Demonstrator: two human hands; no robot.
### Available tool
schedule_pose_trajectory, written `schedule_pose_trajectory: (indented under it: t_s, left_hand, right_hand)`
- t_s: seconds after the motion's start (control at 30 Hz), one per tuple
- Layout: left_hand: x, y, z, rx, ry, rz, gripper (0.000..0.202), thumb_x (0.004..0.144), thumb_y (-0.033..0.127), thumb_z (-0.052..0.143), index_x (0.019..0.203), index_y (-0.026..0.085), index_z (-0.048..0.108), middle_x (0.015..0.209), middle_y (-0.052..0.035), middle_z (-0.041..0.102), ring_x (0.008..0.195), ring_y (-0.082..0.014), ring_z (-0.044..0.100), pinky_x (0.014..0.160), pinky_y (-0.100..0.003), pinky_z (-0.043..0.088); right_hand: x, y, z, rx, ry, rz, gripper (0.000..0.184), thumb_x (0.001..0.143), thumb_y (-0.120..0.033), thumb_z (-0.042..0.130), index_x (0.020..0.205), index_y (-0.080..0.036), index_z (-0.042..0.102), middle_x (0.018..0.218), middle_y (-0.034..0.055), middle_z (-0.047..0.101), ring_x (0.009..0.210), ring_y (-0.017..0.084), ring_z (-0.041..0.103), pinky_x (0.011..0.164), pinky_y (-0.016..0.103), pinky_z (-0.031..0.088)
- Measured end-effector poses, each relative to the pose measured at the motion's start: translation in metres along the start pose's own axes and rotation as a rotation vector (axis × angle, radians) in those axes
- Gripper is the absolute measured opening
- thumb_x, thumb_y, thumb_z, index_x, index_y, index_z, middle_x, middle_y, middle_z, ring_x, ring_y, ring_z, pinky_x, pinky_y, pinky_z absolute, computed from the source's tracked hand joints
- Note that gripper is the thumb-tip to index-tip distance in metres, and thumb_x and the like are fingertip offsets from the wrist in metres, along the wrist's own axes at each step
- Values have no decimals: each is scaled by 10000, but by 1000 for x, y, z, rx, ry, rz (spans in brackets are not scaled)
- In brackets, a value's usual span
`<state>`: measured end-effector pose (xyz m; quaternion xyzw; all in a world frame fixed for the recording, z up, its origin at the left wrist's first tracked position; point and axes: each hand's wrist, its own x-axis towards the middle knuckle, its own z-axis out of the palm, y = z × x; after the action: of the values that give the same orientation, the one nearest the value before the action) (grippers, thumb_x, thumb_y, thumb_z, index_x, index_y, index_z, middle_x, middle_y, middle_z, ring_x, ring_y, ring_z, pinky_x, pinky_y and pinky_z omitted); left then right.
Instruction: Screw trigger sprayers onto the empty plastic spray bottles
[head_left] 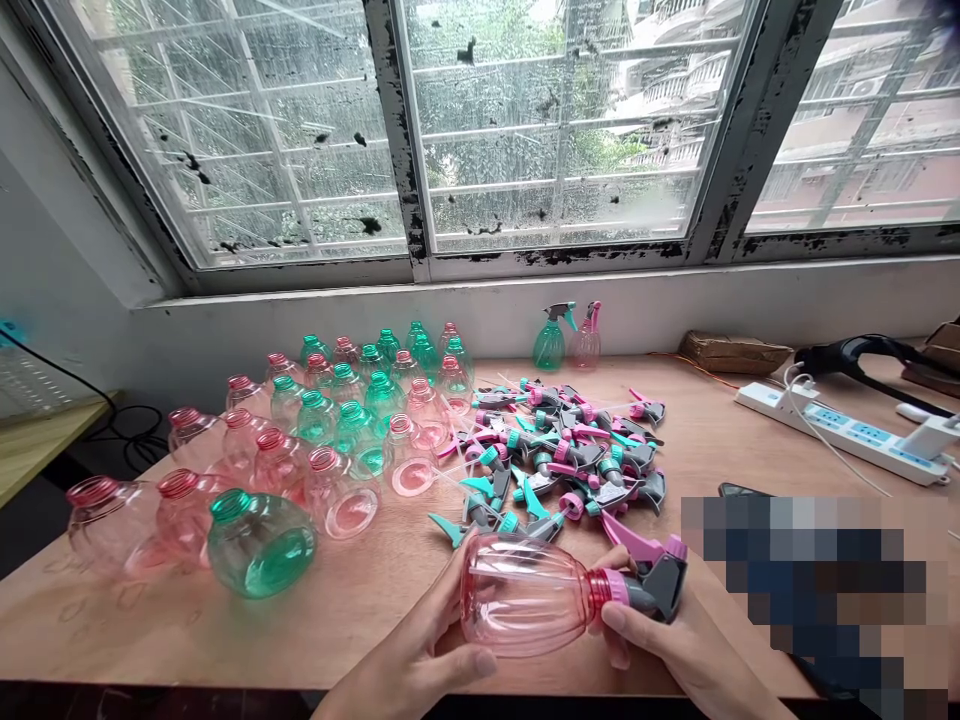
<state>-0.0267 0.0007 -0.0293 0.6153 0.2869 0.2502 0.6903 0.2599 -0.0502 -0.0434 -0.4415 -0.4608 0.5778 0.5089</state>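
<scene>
A clear pink spray bottle [525, 595] lies on its side in the air above the table's front edge, its base toward the left. My left hand [427, 640] is wrapped round the base end. At the neck, my right hand [660, 630] grips the pink collar of the grey and pink trigger sprayer [660, 580], which sits on the bottle's mouth. Whether the collar is fully screwed down I cannot tell. Just beyond my hands lies a heap of loose spray heads [570, 450] in grey, pink and teal.
Several open pink and green bottles [262, 545] stand at the left. Two bottles with spray heads [550, 342] stand by the wall below the window. At the right are a white power strip [840, 430], a brown package [735, 353] and a black strap-like object [862, 355]; a blurred patch covers the front right.
</scene>
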Motion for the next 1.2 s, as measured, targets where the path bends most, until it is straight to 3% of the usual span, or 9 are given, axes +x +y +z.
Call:
schedule_pose_trajectory:
  t_s: [0.17, 0.3, 0.43, 0.7, 0.9, 1.03, 1.2]
  left_hand:
    - [1, 9, 5, 27, 13, 1, 981, 898, 240, 721, 1547, 466, 21, 1698, 21, 153, 1554, -267, 175, 1266, -461, 159]
    - [1, 9, 4, 2, -4, -8, 1047, 862, 290, 762, 1549, 441, -14, 1696, -6, 164, 1535, -295, 233, 1260, -477, 169]
    - [0, 2, 0, -33, -12, -12, 950, 883, 371, 726, 1574, 366, 74, 1685, -52, 209, 1518, -321, 271, 1252, -502, 192]
    - [2, 14, 6, 52, 6, -14, 988, 890, 259, 726, 1561, 428, 20, 1690, 14, 192, 1564, -275, 111, 1271, -447, 162]
    - [1, 3, 1, -22, -9, -7, 978, 874, 426, 722, 1566, 374, 32, 1691, -47, 186, 1509, -320, 300, 1250, -485, 219]
    - [1, 2, 0, 6, -8, 5, 913, 884, 338, 731, 1561, 404, 122, 1695, -7, 175, 1545, -278, 209, 1268, -443, 192]
    - [0, 12, 5, 75, -6, -16, 973, 909, 261, 705, 1558, 433, 1, 1639, -26, 337, 1540, -260, 230, 1268, -460, 180]
  right_hand:
    - [0, 0, -1, 6, 15, -10, 376, 842, -535, 727, 992, -209, 613, 566, -26, 670, 543, 183, 575, 603, 338, 422]
    - [0, -1, -1, -2, -1, 1, 383, 845, -538, 723, 999, -205, 613, 573, -29, 666, 548, 179, 575, 607, 335, 426]
    - [1, -3, -1, -13, -7, -4, 390, 843, -548, 720, 982, -197, 625, 564, -27, 661, 549, 179, 571, 609, 337, 432]
    - [1, -1, 1, 32, 27, -18, 395, 841, -523, 736, 1022, -195, 611, 561, -26, 673, 529, 175, 574, 582, 325, 431]
    - [1, 1, 0, 39, 23, -11, 380, 840, -522, 741, 1003, -203, 613, 553, -32, 670, 522, 168, 568, 578, 316, 431]
    - [1, 0, 0, 39, 29, -24, 385, 842, -524, 741, 1002, -195, 623, 549, -31, 667, 524, 164, 567, 577, 313, 433]
    - [1, -4, 1, 45, 34, -24, 375, 843, -523, 741, 985, -191, 641, 563, -26, 668, 534, 164, 570, 568, 310, 429]
